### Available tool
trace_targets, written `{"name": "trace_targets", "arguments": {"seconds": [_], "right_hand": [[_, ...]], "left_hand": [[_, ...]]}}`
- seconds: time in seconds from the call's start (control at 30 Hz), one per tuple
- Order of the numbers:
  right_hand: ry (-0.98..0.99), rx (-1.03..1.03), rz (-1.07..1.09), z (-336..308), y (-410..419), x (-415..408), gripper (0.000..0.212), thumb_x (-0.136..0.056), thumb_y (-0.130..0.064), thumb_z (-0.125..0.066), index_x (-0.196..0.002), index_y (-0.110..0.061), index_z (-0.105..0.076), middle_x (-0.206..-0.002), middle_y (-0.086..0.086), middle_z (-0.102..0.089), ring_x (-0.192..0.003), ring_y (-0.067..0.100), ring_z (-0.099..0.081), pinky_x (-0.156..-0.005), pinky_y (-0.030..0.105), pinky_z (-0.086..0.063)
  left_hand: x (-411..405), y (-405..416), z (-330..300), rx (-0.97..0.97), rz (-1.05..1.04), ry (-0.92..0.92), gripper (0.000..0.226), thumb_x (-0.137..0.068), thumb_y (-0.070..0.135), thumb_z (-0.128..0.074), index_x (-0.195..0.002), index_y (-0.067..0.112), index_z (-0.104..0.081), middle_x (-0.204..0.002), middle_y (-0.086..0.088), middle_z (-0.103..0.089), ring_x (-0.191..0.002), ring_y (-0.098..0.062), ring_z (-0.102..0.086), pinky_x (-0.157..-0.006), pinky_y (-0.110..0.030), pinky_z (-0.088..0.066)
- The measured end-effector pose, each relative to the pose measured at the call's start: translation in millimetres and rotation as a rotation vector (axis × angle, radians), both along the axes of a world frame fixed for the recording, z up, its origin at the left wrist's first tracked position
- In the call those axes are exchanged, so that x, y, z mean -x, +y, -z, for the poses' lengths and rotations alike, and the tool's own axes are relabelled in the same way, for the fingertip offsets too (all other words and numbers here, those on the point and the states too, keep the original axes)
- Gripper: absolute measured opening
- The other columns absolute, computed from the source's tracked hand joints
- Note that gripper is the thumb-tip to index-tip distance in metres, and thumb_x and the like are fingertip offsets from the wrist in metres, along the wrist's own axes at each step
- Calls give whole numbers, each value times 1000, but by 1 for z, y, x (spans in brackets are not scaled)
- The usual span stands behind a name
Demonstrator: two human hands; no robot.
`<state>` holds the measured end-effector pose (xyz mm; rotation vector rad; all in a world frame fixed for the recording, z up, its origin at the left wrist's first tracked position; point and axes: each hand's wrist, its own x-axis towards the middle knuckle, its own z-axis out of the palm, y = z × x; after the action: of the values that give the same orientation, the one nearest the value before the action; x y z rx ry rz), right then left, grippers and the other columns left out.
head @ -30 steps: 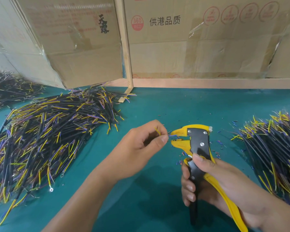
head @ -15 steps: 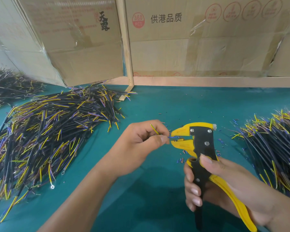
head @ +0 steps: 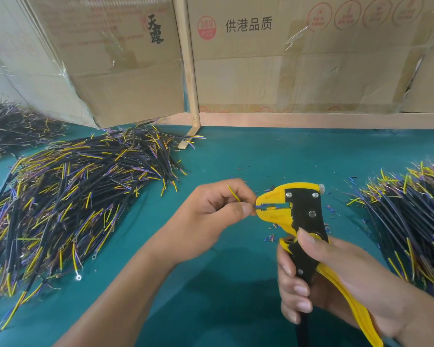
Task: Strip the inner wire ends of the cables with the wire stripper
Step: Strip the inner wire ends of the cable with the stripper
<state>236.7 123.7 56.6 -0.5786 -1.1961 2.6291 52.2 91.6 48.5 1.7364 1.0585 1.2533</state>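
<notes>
Leftmost, a large pile of cables (head: 68,199), black-sheathed with yellow and purple inner wires, on the teal table (head: 236,159). Next, left hand (head: 211,214): thumb and forefinger pinch a cable end (head: 234,194), its blue inner wire fed into the wire stripper (head: 301,216); the jaws look nearly closed on it, though the tip is too small to confirm. Right hand (head: 336,279): fingers curled around the stripper's handles. Insulation scraps (head: 271,237) beneath the tool. Far right, second cable pile (head: 411,216). Behind, cardboard boxes (head: 286,58).
</notes>
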Motion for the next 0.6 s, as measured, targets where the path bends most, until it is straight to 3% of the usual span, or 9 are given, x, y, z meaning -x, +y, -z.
{"name": "trace_targets", "arguments": {"seconds": [0.03,0.07,0.1,0.2,0.3,0.43,0.6], "right_hand": [[-51,-84,54,-4,4,-18,47,-87,-49,-73,-82,-4,-59,-66,12,-44,-56,25,-48,-66,44,-47],[110,-238,93,19,-11,-29,48,-86,-49,-74,-80,-4,-59,-65,12,-43,-55,25,-47,-64,44,-47],[167,-145,115,29,-10,-26,49,-84,-50,-75,-79,-4,-58,-64,11,-42,-54,24,-45,-63,43,-46],[34,-137,79,27,-9,-37,53,-80,-53,-78,-74,-5,-56,-61,10,-36,-51,22,-40,-58,39,-44],[34,-109,113,25,-8,-40,56,-75,-54,-81,-71,-6,-53,-59,9,-32,-49,20,-36,-54,36,-41],[-15,-144,124,21,-13,-37,59,-69,-57,-83,-67,-7,-51,-58,7,-30,-47,19,-33,-52,33,-38],[-50,-134,211,22,-14,-36,64,-64,-60,-85,-64,-10,-45,-53,3,-25,-39,13,-25,-45,23,-32]], "left_hand": [[0,0,0,3,0,2,11,-89,26,-57,-82,26,-65,-62,16,-37,-57,-6,-28,-55,-15,-27],[0,0,0,6,1,5,11,-89,26,-56,-82,24,-65,-62,16,-38,-57,-6,-28,-55,-14,-27],[0,0,0,7,2,7,11,-90,26,-56,-83,22,-64,-62,16,-38,-57,-5,-28,-55,-14,-27],[0,0,0,13,5,12,12,-90,27,-56,-82,21,-63,-62,13,-37,-57,-6,-28,-55,-14,-27],[0,-1,0,27,-3,26,16,-89,30,-57,-82,16,-62,-62,-6,-32,-58,-10,-26,-55,-16,-26],[2,-2,-1,53,11,33,21,-92,32,-55,-85,13,-60,-62,2,-31,-58,-12,-25,-53,-16,-26],[5,-1,0,37,-1,91,22,-96,29,-53,-88,9,-56,-63,-10,-28,-58,-18,-24,-52,-20,-26]]}}
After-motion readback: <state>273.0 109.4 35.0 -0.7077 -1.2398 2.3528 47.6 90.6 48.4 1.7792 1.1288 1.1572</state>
